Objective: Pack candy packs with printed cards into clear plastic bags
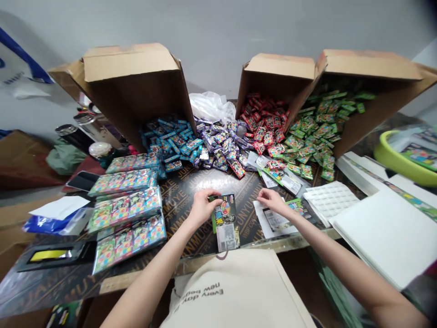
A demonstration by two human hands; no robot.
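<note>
My left hand [204, 208] pinches the upper left corner of a dark printed packet [225, 212], which lies on the table in front of me. A pale label area shows on the packet's lower half. To its right, my right hand [273, 200] has thumb and fingertips pressed together above a white sheet [261, 218]; whether something small is between them I cannot make out. Beneath the right wrist lies another green-and-dark packet [297, 207], partly hidden. Just beyond the hands are loose purple packs [220, 141] and a clear-wrapped packet [285, 177].
Cardboard boxes on their sides spill blue packs [177, 139], red packs [262, 120] and green packs [314, 136]. Stacked filled packets [131, 205] stand left. At right are a sticker sheet stack [329, 200], a white board [385, 232] and a lime basket [392, 155].
</note>
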